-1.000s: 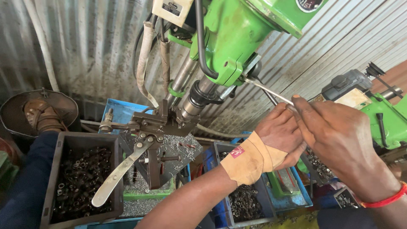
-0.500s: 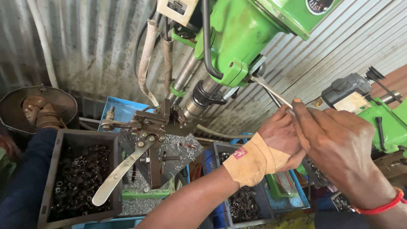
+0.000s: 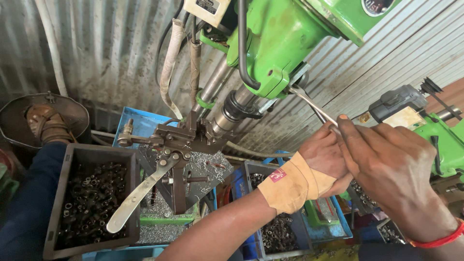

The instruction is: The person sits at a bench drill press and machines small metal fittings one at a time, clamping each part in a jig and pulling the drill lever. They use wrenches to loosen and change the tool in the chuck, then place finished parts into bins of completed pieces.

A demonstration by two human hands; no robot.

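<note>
A green drill press (image 3: 285, 43) leans over a dark clamping fixture (image 3: 179, 145) with a long flat metal handle (image 3: 137, 195). A thin metal feed lever (image 3: 309, 102) runs from the press head down to my hands. My left hand (image 3: 325, 159), with a tan wrap on its wrist, is closed near the lever's lower end. My right hand (image 3: 386, 162), with a red band at the wrist, lies over the left one, its fingertip on the lever. How each hand grips the lever is hidden by the other hand.
A dark bin (image 3: 87, 203) of small metal rings stands at the left. A grey bin (image 3: 282, 234) with similar parts sits under my left forearm. Metal shavings (image 3: 203, 166) cover the fixture's base. Blue trays, a second green machine (image 3: 435, 135) at right, corrugated metal wall behind.
Both hands have stayed together on the lever, drifting slightly down and right in view. The camera has shifted a little; the fixture looks unchanged.
</note>
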